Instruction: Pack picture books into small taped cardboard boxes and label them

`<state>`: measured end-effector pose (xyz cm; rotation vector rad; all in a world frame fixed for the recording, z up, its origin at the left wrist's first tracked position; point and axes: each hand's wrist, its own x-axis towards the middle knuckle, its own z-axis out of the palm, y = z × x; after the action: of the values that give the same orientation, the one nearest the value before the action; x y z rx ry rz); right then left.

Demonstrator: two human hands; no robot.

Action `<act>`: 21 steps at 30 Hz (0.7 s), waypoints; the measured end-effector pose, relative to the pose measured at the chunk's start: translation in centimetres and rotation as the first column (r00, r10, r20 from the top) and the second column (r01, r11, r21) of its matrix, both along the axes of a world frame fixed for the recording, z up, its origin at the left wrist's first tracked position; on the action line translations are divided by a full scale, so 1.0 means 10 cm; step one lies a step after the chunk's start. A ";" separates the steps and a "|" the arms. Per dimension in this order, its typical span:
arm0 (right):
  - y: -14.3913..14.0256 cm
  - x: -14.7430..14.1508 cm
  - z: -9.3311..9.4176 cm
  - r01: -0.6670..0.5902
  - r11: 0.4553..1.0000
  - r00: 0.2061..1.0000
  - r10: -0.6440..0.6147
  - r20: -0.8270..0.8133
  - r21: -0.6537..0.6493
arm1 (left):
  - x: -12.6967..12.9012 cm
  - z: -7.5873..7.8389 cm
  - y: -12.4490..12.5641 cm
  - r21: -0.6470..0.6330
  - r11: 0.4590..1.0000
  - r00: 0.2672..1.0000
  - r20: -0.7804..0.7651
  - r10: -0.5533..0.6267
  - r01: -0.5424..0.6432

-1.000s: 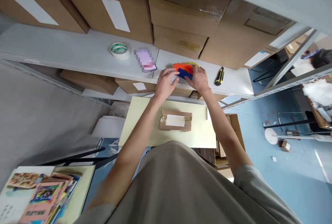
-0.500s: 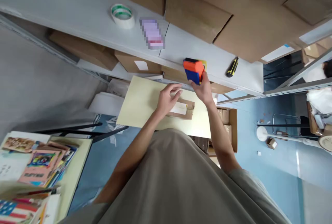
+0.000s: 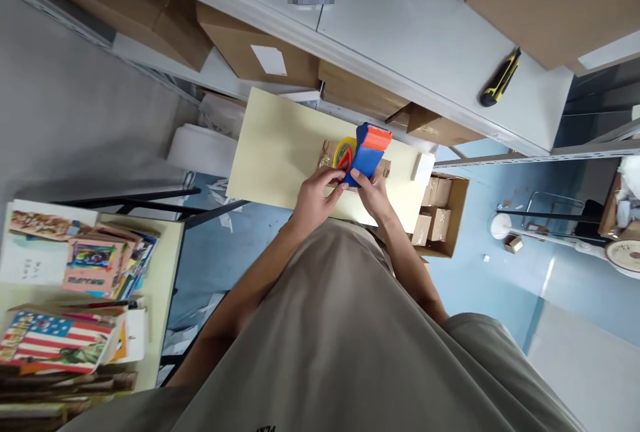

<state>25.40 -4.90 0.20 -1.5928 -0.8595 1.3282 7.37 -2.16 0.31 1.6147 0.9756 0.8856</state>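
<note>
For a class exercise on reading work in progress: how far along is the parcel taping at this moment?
Done: the small cardboard parcel lies on the pale table, mostly hidden. In hand: the right hand and left hand grip the orange and blue tape dispenser over the parcel. Left: whether any tape is laid cannot be told; the yellow utility knife lies untouched on the grey shelf.

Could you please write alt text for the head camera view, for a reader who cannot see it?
Both hands, left hand and right hand, grip an orange-and-blue tape dispenser above a small cardboard parcel on a pale yellow table. A yellow-black utility knife lies on the grey shelf beyond.
</note>
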 end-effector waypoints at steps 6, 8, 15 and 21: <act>-0.08 0.00 0.09 -0.127 0.992 0.991 0.127 0.029 -0.024 | -0.31 0.09 0.17 -0.106 0.993 0.999 0.016 -0.041 0.043; -0.12 0.00 0.15 -0.212 0.977 0.977 0.212 0.010 -0.035 | -0.41 0.10 0.33 -0.194 0.981 0.998 0.064 -0.012 0.024; -0.32 0.00 0.29 -0.396 0.913 0.853 0.404 0.331 -0.093 | -0.65 0.24 0.78 -0.363 0.899 0.961 0.213 -0.176 0.245; -0.36 -0.03 0.46 -0.471 0.860 0.703 0.500 0.506 -0.195 | -0.75 0.32 0.89 -0.462 0.831 0.946 0.241 -0.217 0.308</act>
<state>25.11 -8.50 4.83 -1.9002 -1.7128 1.2515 -0.11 6.73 3.51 1.1660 0.7496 0.5195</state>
